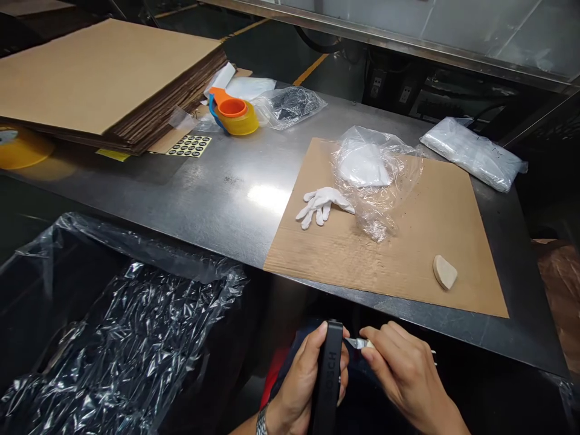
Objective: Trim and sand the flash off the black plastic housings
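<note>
My left hand (295, 386) is closed around a long black plastic part (330, 377) marked BOSCH, held upright over my lap at the table's front edge. In my right hand (405, 368) I pinch a small knife (357, 342). Its short metal blade points left at the side of the black part; I cannot tell whether it touches. Most of the knife's handle is hidden by my fingers. Beyond my hands, a beige wedge-shaped block (444, 273) lies on a flat cardboard sheet (326, 260).
A white glove (322, 204) and clear plastic bag (380, 205) lie on the cardboard. On the metal table (217, 199) are a tape dispenser (240, 121), stacked cardboard (104, 72), stickers (189, 145) and a wrapped packet (473, 152). A plastic-lined bin (122, 338) stands left.
</note>
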